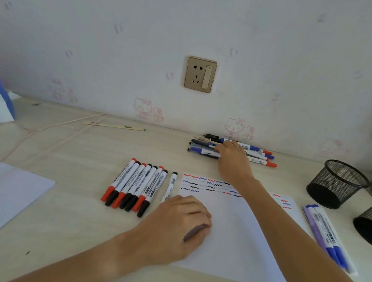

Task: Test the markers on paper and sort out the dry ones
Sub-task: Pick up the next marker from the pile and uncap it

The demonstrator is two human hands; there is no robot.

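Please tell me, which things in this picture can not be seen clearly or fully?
- Pen pile, head view: the right hand covers its middle; whether it grips a pen cannot be told.
- Lone marker: the left hand hides its lower end.
- Dark shape under the left hand: blurred, unclear.
- Second mesh cup: cut by the right edge.
- Marker labels: too small to read fully.

just left of the left hand's fingers (200,215), a row of white markers (134,186) alternates red and black caps. under the right hand's fingers (222,147), the pile of pens (232,151) mixes blue, black and red ends. the white paper (236,235) carries red, blue and black squiggles. blue-capped markers (327,234) are white and lilac. the mesh cups (337,185) are black, the surface (71,147) pale beige.
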